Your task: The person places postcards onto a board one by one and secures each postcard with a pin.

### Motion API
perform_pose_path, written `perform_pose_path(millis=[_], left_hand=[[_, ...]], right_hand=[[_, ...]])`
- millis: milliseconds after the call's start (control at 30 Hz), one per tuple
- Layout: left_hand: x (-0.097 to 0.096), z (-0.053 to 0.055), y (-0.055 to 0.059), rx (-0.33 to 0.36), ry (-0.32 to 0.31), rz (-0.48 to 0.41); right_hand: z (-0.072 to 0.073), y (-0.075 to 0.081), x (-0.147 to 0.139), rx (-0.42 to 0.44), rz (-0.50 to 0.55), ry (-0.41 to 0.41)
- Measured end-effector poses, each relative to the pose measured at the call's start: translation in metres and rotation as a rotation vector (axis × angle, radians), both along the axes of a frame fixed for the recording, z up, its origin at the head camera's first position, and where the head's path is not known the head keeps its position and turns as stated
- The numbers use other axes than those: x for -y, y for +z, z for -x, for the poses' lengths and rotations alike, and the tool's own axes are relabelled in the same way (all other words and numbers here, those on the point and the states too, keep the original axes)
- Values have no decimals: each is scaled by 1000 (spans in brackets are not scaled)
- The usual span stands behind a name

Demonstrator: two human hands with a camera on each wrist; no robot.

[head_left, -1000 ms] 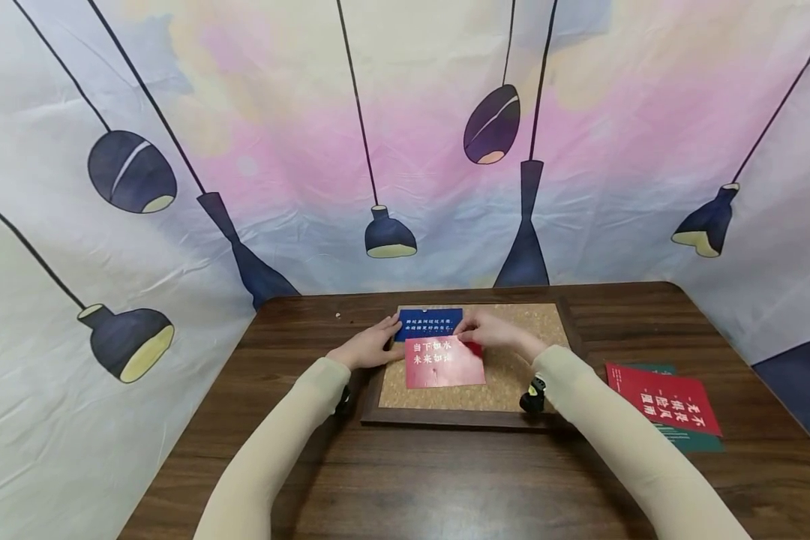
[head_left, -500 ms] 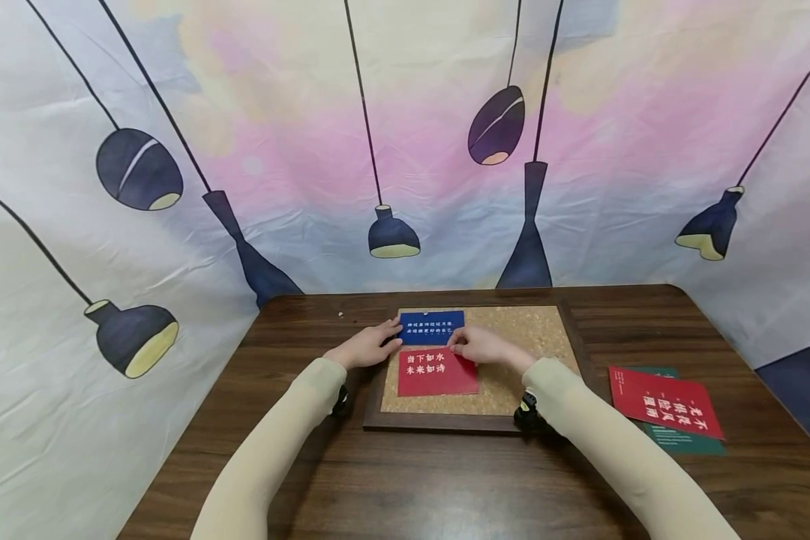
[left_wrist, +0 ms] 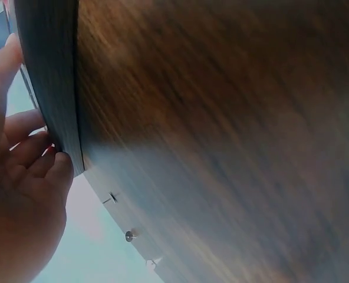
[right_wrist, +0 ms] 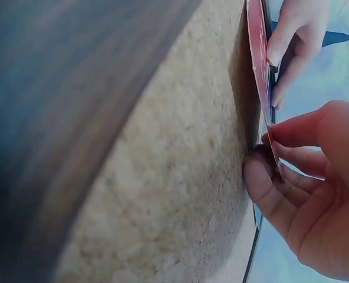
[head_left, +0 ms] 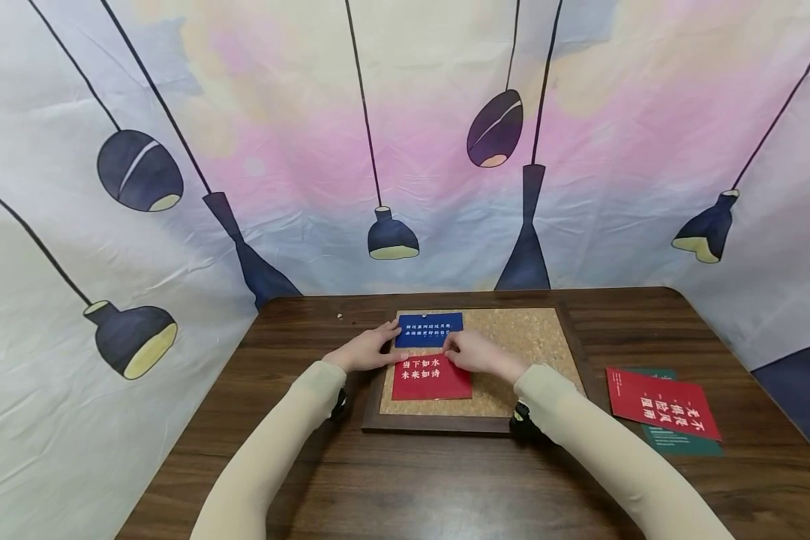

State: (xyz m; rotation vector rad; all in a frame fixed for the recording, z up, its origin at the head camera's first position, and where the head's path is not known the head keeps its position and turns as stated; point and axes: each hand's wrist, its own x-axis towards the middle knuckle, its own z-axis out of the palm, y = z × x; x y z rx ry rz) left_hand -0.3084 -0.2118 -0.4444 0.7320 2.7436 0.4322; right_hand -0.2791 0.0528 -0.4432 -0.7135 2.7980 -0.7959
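Observation:
A cork board (head_left: 521,330) in a dark wooden frame lies on the table. My right hand (head_left: 475,352) pinches the top edge of a red card (head_left: 432,382) with white characters. In the right wrist view the red card (right_wrist: 259,56) is raised from the cork (right_wrist: 163,153) between thumb and fingers. Above it, a blue card (head_left: 427,330) lies at the board's upper left. My left hand (head_left: 366,351) rests at the board's left side, fingers by the blue card and thumb at the red card's top-left corner.
On the table to the right, another red card (head_left: 664,403) overlaps a green card (head_left: 691,444). Several thumbtacks (left_wrist: 129,236) stand near the table's far edge in the left wrist view. A cloth with painted lamps (head_left: 391,236) hangs behind the table.
My right hand has moved the red card left and toward me, below the blue card. The left thumb now reaches the red card's top-left corner; the left hand otherwise stays in place.

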Motion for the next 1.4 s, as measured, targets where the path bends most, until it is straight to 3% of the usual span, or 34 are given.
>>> perform_pose_path(millis=[500,767,1100,1400], left_hand=[[-1,0,0,-13,15,14],[-1,-1,0,-12,10,13],[-1,-2,-1,-10,20,-7],[-3,0,-2,-20,38,9]], right_hand=[[-2,10,-14,-7,-57,49],[-4,11,-27,-41,-70,126],[-17,9,-44,-75,-145,248],[-24,6,-48,-91,-174,271]])
